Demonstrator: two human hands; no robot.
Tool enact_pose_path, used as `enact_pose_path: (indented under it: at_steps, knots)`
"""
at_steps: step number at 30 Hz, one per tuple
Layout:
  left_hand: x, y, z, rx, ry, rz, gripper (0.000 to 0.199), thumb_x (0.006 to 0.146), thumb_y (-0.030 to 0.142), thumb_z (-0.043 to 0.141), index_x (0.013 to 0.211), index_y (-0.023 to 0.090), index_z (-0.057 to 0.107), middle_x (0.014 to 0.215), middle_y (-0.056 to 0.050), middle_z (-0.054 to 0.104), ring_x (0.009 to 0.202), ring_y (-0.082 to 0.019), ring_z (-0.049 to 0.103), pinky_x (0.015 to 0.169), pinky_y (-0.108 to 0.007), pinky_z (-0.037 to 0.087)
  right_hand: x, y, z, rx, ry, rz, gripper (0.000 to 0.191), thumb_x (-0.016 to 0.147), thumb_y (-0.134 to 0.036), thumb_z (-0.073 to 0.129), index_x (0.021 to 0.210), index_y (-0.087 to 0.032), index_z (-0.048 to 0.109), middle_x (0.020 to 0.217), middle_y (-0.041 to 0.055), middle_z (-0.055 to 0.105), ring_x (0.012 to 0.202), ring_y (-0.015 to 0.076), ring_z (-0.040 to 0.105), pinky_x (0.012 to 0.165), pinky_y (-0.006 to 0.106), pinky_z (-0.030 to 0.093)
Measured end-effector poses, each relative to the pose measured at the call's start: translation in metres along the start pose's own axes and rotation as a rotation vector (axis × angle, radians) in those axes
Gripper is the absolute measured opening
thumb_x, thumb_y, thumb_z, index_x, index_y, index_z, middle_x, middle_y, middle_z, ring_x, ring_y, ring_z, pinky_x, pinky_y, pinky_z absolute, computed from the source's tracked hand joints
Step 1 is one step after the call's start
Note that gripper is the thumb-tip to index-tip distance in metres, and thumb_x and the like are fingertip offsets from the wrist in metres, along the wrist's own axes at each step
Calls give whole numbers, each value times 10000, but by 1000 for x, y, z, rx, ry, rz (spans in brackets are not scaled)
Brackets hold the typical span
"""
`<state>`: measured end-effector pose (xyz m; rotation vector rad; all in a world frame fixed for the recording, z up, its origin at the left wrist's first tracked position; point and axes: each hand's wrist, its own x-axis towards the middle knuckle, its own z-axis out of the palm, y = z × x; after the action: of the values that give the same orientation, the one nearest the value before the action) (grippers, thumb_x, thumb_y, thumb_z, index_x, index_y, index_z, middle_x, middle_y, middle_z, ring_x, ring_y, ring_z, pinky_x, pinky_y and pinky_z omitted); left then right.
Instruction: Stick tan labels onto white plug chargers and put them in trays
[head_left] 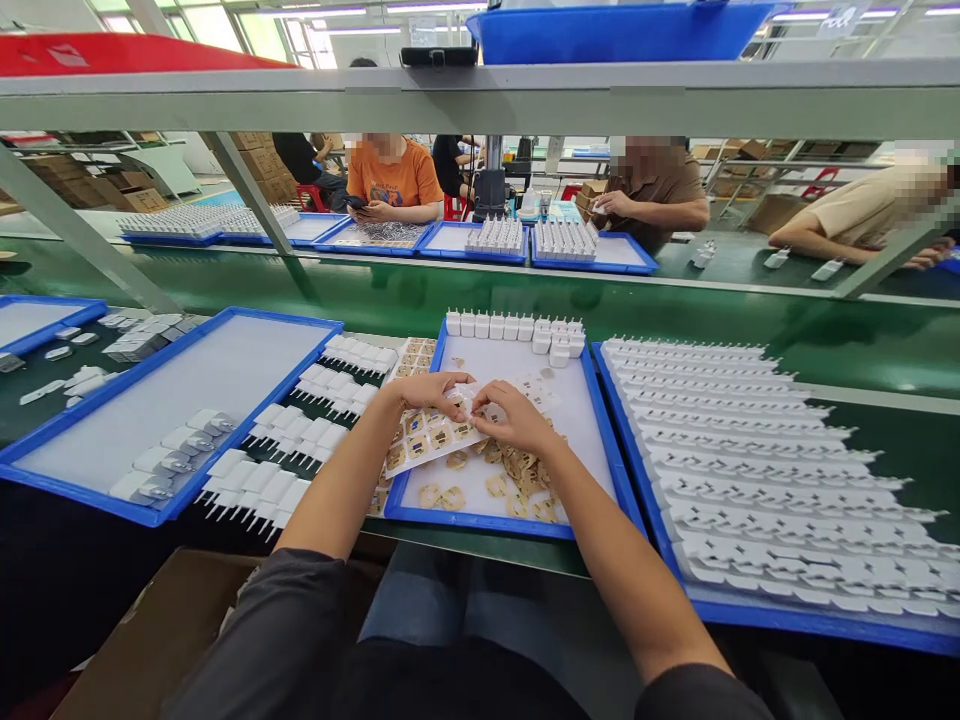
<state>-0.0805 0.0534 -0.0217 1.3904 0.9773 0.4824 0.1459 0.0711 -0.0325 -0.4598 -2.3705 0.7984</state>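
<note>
My left hand (436, 394) is closed on the upper edge of a sheet of gold-and-white stickers (431, 440), above the middle blue-rimmed tray (480, 519). Close beside it, my right hand (511, 414) has its fingers pinched together at the sheet's right end; whatever is between them is too small to name. Loose tan pieces (525, 475) lie heaped in the tray under my right hand. White plug adapters (495, 326) stand in a row along the tray's far edge, pins up. More sticker sheets lie partly under the tray's left side.
A tray (660, 530) full of white adapters is on the right. At left, adapters (289, 430) lie in rows beside another tray (259, 345). A shelf bar (480, 110) crosses above. Several people sit across the green bench (360, 290).
</note>
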Motion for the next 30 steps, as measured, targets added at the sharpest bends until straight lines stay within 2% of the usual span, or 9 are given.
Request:
enact_pose_path:
  at_steps: [6,15,18,20,24,26,27,30]
  knots:
    - [-2,-3,0,-75,-35,-21,574,586,231,850,1088,198,575,981,-28,703,803,-194,691,725,-269,515,-1,3,-4,129,-56,19,159,831,-223,647,989,-203,653,956,45,679,910,187,624,873,348,475]
    - [-9,1,-1,-130,-12,-34,604,563,210,855,1101,187,581,966,-34,715,768,-179,693,676,-249,514,-1,1,-7,261,-53,71,160,847,-304,642,945,-193,702,950,56,709,891,187,642,879,354,483]
    - [-7,-1,0,-79,9,-51,616,540,213,852,1100,198,598,934,-26,724,758,-185,691,691,-264,516,-1,5,-6,283,-27,63,145,850,-325,639,889,-200,702,916,46,707,861,184,634,850,355,482]
    - [-5,-3,-2,-8,14,-73,577,534,215,843,1062,203,611,906,-11,724,764,-186,684,691,-257,510,0,8,-7,363,35,80,161,843,-361,653,858,-205,691,908,40,703,856,179,634,836,348,487]
    - [2,-5,-12,218,31,-189,585,547,271,825,1080,205,593,864,-6,716,736,-191,668,645,-244,489,0,15,-12,606,313,197,233,801,-435,700,839,-208,662,855,27,704,801,165,642,784,328,499]
    - [10,-1,-18,420,131,-196,667,512,300,842,1125,198,598,880,-24,713,764,-209,663,659,-251,482,0,16,-14,665,408,225,246,770,-439,733,824,-209,663,788,10,691,743,154,632,739,313,493]
    - [18,3,-20,533,223,-162,694,509,324,846,1145,192,604,907,-40,711,795,-221,660,684,-260,483,0,16,-15,683,428,229,248,756,-435,748,818,-209,667,765,4,684,722,149,626,721,308,489]
    - [56,19,-16,787,516,20,647,649,407,777,1228,183,592,1059,-96,684,945,-253,634,833,-318,480,0,16,-18,731,458,234,240,719,-419,780,806,-214,690,755,-1,678,704,144,617,709,307,489]
